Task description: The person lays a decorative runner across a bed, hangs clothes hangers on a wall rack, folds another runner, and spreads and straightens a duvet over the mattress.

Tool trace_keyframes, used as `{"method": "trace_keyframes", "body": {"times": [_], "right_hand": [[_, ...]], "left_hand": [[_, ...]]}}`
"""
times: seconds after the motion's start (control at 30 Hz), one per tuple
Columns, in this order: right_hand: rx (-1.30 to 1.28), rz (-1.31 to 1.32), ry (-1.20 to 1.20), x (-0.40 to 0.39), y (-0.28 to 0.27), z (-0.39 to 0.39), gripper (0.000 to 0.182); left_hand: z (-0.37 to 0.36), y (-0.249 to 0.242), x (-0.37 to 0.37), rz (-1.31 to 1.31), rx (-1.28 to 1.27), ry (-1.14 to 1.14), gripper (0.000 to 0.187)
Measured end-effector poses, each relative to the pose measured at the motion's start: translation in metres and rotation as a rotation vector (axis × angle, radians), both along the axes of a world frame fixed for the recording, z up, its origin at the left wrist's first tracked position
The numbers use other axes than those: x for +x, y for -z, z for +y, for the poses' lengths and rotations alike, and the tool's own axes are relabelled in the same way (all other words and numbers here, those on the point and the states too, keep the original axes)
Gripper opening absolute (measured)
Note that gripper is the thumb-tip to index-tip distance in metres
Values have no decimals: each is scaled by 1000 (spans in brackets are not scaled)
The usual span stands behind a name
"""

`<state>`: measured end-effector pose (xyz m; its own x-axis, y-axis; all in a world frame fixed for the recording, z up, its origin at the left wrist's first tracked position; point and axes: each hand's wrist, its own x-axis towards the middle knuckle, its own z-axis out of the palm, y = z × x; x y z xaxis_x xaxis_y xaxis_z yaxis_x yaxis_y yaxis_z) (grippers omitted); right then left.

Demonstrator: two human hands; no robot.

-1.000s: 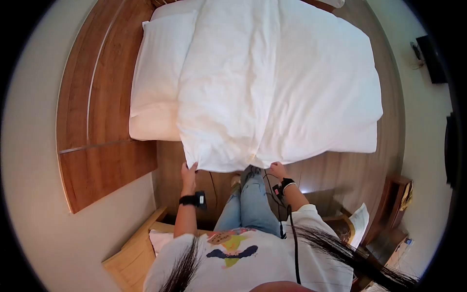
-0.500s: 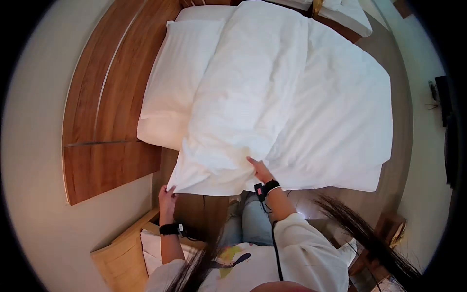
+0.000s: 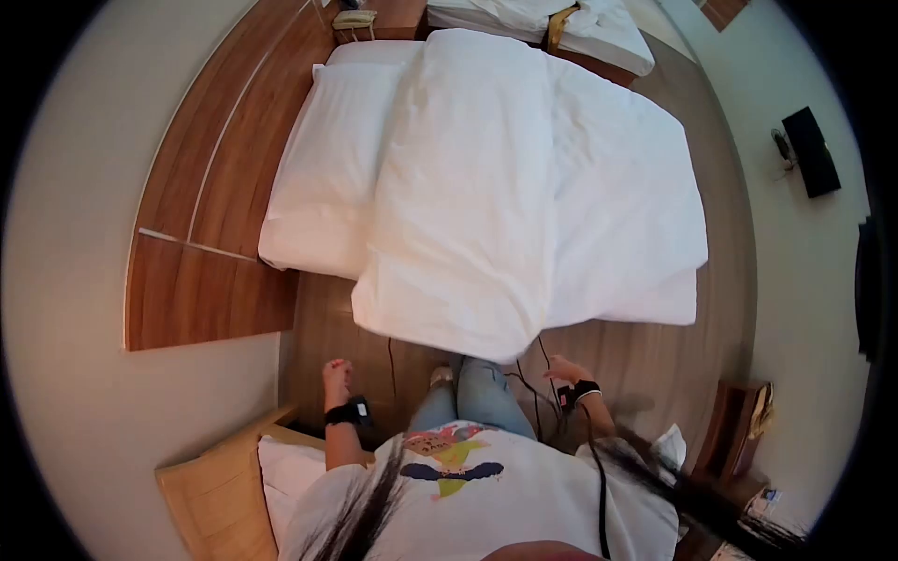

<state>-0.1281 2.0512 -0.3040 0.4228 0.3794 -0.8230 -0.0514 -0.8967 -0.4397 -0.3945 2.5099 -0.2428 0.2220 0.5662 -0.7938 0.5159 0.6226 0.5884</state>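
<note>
A white duvet [image 3: 458,196], folded back in a thick band, lies across the bed; its near edge hangs over the bedside. Left of it a white pillow [image 3: 337,131] lies at the headboard end. My left hand [image 3: 338,378] is below the duvet's near left corner, apart from it, with its fingers curled in and nothing seen in them. To the right of my legs, my right hand [image 3: 564,369] is just below the near edge, fingers stretched loosely to the left, holding nothing. Each wrist wears a black band.
A wooden headboard panel [image 3: 210,290] lines the left wall. A second bed [image 3: 505,17] and a telephone [image 3: 355,19] are at the far side. Dark cables hang near my legs. A wooden chair [image 3: 210,491] with a white cushion is behind my left arm; a television [image 3: 812,152] hangs on the right wall.
Both hands have let go of the duvet and drawn back toward my body, the right one moving to the right. The duvet's near edge now lies smoother and rounded. My view has shifted.
</note>
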Motion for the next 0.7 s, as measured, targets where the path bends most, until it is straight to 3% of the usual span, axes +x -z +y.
{"method": "trace_keyframes", "body": {"times": [0.03, 0.1, 0.13, 0.2, 0.23, 0.27, 0.33, 0.4, 0.57, 0.7], "right_hand": [[-40, -50, 155, 3, 19, -22, 54], [-57, -48, 493, -40, -3, -63, 42], [-18, -14, 651, -28, -19, -70, 35], [328, 64, 1077, -51, -48, -125, 21], [403, 17, 1120, -25, -52, -152, 18], [483, -12, 1193, -44, -54, -169, 15], [607, -19, 1505, -45, -74, -178, 17], [751, -170, 1501, -52, -140, -168, 20], [922, -179, 1545, -43, -153, -190, 22], [933, -245, 1502, -51, -185, -204, 22]], "left_hand": [[10, -7, 4, 50, 91, -28, 8], [28, -39, -20, -284, 235, -170, 10], [37, -46, -11, -296, 265, -232, 8], [52, -84, -36, -270, 360, -252, 8], [55, -87, -31, -245, 406, -267, 9], [64, -124, -39, -349, 507, -217, 9], [65, -170, -35, -464, 601, -188, 9], [67, -200, -37, -481, 648, -259, 7], [1, -259, 16, -615, 607, -195, 8], [-37, -231, 86, -645, 514, -20, 8]]}}
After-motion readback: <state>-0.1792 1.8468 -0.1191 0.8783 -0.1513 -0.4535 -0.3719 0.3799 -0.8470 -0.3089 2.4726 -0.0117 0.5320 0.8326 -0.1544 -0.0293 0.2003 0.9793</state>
